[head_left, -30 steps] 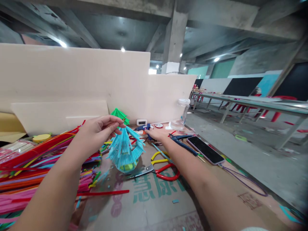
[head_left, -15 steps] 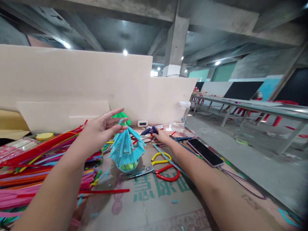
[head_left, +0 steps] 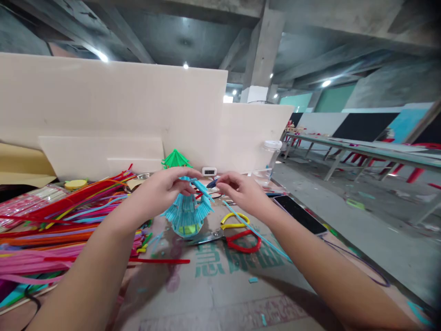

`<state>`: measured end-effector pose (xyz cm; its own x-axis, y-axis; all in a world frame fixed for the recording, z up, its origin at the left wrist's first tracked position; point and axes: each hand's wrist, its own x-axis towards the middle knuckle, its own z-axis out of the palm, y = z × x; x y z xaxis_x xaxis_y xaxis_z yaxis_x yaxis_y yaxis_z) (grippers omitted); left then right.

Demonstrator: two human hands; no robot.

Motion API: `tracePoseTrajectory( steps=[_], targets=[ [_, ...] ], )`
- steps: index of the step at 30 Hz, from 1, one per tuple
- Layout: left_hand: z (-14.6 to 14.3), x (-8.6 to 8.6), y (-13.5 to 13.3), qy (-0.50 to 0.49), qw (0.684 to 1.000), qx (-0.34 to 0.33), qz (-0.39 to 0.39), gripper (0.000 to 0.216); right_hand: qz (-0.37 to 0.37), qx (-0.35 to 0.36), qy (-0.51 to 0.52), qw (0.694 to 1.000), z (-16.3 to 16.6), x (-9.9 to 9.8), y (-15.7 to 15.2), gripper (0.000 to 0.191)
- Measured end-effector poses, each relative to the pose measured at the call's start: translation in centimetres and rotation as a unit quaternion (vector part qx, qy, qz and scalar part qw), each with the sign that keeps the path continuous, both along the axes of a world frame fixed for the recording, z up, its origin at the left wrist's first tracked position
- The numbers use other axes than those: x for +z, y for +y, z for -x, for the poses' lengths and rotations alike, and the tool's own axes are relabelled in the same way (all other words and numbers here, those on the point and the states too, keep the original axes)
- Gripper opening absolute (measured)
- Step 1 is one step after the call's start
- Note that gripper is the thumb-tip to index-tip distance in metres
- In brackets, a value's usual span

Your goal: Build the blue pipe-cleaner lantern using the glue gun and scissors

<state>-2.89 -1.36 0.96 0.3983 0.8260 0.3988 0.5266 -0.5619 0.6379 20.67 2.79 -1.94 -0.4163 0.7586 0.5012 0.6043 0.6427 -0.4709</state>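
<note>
A small tiered tree built from light-blue straws (head_left: 188, 214) stands on the cardboard-covered table (head_left: 220, 294). My left hand (head_left: 165, 191) pinches its top, thumb and fingers closed on the uppermost straws. My right hand (head_left: 241, 193) is just right of the treetop, a few centimetres from the left fingers. Its thumb and fingertips are pressed together, and I cannot make out what is between them. A dark blue glue gun (head_left: 212, 183) shows partly behind the two hands.
Piles of coloured straws (head_left: 51, 230) cover the left of the table. Scissors with red and yellow handles (head_left: 241, 239) lie right of the tree, a phone (head_left: 303, 214) beyond them. A green straw tree (head_left: 175, 159), small clock (head_left: 209, 171) and clear jar (head_left: 270, 156) stand by the cardboard wall.
My right hand has drawn back from the glue gun and come in beside the treetop with its fingers pinched. My left hand opened briefly, then closed on the top again.
</note>
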Motion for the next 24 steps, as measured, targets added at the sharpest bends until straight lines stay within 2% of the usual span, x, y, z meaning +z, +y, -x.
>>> tracePoseTrajectory(
  steps=[3,6,11,13,16,19,24],
  targets=[
    [-0.5,-0.2,-0.6,-0.001,0.999,-0.047,0.02,0.06,-0.061,0.069,0.024,0.995,2.2,0.6,-1.9,0.019],
    [-0.6,-0.2,-1.0,0.023,0.998,-0.058,0.021,0.07,-0.136,0.103,0.003,0.985,3.3,0.4,-2.5,0.016],
    [-0.4,-0.1,-0.6,0.005,0.998,-0.064,0.015,0.067,-0.17,0.061,-0.05,0.982,3.3,-0.1,-3.4,0.018],
    [-0.2,-0.1,-0.3,0.008,0.999,-0.038,0.0,0.052,-0.168,0.044,-0.059,0.983,3.2,-0.2,-3.8,0.021],
    [0.1,0.1,0.0,0.049,0.997,0.039,-0.045,0.026,-0.144,0.037,-0.054,0.987,3.0,-0.3,-4.2,0.023],
    [0.2,0.3,0.2,0.08,0.991,0.069,-0.082,0.029,-0.117,0.036,-0.022,0.992,2.8,-0.4,-4.3,0.02],
    [-0.2,0.2,0.4,0.119,0.984,0.056,-0.119,0.028,-0.041,0.045,-0.018,0.998,3.0,-0.3,-4.2,0.02]
  ],
)
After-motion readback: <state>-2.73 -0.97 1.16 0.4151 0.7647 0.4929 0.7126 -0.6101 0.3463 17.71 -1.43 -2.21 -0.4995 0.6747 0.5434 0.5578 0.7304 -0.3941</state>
